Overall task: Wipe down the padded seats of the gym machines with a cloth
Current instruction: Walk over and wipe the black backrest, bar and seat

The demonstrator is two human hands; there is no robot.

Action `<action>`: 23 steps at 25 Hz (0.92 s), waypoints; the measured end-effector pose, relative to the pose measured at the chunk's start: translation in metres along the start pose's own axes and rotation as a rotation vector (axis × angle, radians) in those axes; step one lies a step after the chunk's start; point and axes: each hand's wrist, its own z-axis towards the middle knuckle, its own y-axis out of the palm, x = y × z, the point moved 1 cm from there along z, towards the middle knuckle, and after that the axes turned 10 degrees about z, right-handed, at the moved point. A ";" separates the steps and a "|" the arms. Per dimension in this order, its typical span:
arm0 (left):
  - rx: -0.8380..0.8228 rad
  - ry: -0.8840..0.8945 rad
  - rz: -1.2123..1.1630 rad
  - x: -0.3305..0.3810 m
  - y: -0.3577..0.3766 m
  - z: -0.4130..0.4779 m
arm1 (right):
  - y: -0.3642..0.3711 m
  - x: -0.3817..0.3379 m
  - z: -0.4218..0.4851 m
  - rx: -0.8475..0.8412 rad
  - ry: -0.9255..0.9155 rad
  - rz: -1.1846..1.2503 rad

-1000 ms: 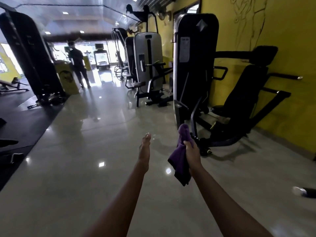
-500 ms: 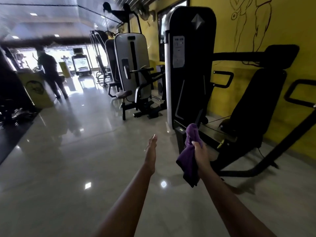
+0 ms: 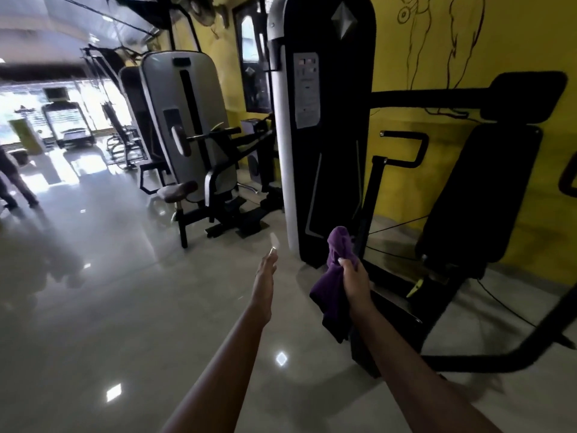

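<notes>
Right hand: fingers curled round purple cloth, held up before black machine
Left hand: fingers straight, holding nothing

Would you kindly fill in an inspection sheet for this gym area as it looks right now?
Surface: floor is glossy and reflects the lights.
Job's things: purple cloth in hand; black pad and the grey machine's seat, neither touched.
Clutter: nothing seen.
Grippers: right hand grips the cloth; left hand open, fingers straight, holding nothing.
Cables: thin cable runs low beside the black pad.
Surroundings: yellow wall with a line drawing; person at far left; treadmill by the windows.
</notes>
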 end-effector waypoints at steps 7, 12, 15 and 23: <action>-0.219 0.016 0.018 0.008 -0.003 0.198 | 0.081 0.029 0.141 0.185 0.002 0.062; -0.378 0.015 0.067 0.001 0.033 0.342 | 0.111 0.052 0.264 0.287 -0.038 0.087; -0.438 0.010 0.098 0.008 0.055 0.424 | 0.132 0.053 0.343 0.352 -0.070 0.136; -0.639 0.015 0.077 0.032 0.151 0.616 | 0.148 0.018 0.507 0.565 -0.133 0.140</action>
